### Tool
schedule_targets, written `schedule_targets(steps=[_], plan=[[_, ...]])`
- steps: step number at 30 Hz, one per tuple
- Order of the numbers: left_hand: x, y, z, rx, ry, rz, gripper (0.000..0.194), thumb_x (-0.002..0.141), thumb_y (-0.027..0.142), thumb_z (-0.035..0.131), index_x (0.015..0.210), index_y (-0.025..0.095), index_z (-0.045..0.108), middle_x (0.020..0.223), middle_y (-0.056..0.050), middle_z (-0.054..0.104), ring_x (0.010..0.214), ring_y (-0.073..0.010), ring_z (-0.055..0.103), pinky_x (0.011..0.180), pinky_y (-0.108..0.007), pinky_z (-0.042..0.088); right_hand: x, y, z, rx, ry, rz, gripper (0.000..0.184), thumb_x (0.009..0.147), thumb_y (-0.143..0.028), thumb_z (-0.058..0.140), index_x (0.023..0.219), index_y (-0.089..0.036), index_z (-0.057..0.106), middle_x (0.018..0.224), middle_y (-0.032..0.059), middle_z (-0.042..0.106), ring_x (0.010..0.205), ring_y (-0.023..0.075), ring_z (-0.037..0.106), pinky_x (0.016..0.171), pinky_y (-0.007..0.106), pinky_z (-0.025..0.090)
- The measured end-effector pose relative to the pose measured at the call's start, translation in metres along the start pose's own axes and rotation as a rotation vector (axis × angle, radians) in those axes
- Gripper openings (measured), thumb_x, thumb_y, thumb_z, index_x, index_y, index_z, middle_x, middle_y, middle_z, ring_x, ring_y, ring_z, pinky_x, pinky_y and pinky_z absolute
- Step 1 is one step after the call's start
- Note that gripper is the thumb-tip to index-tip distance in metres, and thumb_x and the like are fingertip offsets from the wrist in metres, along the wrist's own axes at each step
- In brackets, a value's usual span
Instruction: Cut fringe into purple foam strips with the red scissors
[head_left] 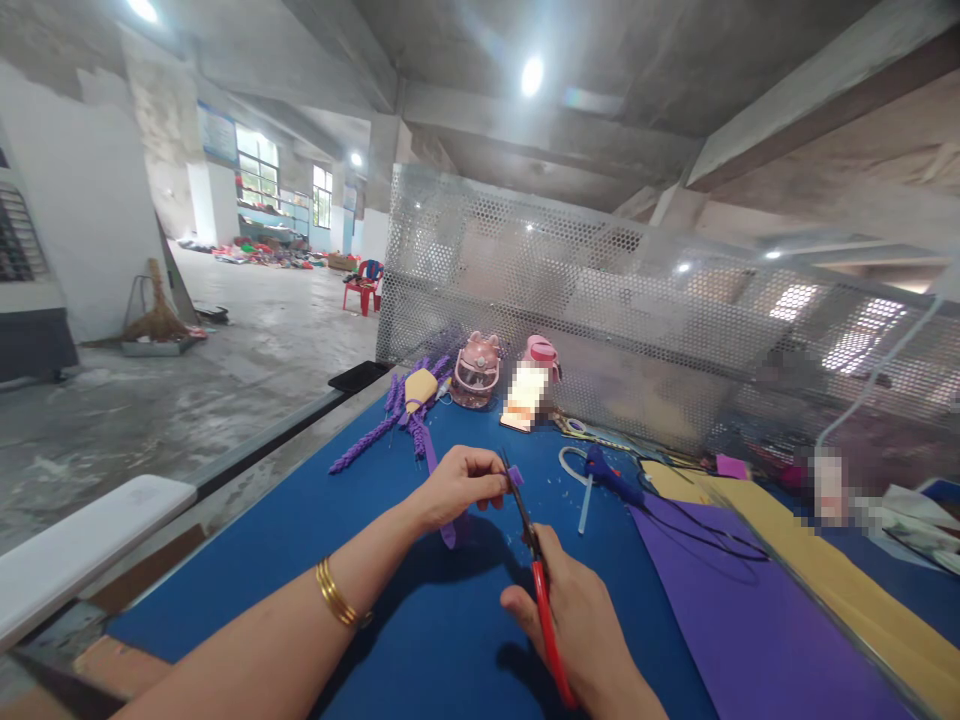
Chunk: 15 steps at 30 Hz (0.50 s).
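My left hand point(466, 487) pinches a small purple strip point(515, 476) whose end sticks out past the fingertips. Gripped in my right hand point(581, 610) is a pair of red-handled scissors point(541, 610). The dark blades point up and away from me, right beside the left fingertips and against the purple piece. Beneath the left hand, a longer purple ribbon point(450, 535) hangs down near the table. Farther back lie purple braided flower stems point(367, 445) with a yellow piece point(421, 388) on top of them.
The blue table point(300, 560) carries a pink cup point(477, 370), a lit phone point(525, 395), a blue glue gun point(611, 477) with a cable, purple sheet point(712, 590) and yellow sheet point(825, 560). A perforated metal screen point(600, 300) stands behind. A white stool point(97, 540) is at left.
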<state>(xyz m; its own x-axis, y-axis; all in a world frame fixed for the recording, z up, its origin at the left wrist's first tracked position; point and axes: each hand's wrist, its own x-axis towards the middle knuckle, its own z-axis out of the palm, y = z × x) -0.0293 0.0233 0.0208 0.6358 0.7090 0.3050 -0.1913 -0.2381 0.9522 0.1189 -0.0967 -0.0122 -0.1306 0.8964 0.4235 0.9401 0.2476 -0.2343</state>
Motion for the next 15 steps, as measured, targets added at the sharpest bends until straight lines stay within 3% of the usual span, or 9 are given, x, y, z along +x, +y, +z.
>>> schedule_targets(steps=[5,15], plan=[[0.0003,-0.0006,0.001,0.002,-0.002,-0.005,0.021,0.066,0.031,0.061,0.06,0.012,0.055,0.051,0.0,0.055,0.046,-0.0072,0.044,0.046,-0.019,0.033,0.0014,-0.0001,0.0,-0.02,0.005,-0.001,0.06,0.082,-0.07,0.022,0.099,-0.017,0.044,0.053,-0.0017,0.054,0.044,0.0203,0.055,0.043,0.024,0.028],[0.0025,-0.0041,0.0022,0.086,0.031,-0.011,0.018,0.069,0.027,0.056,0.057,0.013,0.054,0.05,0.002,0.053,0.046,-0.0071,0.042,0.047,-0.019,0.032,0.0035,0.0016,0.0032,-0.063,-0.045,0.047,0.053,0.084,-0.065,0.03,0.099,-0.017,0.044,0.057,-0.0012,0.058,0.047,0.0221,0.059,0.043,0.023,0.026]])
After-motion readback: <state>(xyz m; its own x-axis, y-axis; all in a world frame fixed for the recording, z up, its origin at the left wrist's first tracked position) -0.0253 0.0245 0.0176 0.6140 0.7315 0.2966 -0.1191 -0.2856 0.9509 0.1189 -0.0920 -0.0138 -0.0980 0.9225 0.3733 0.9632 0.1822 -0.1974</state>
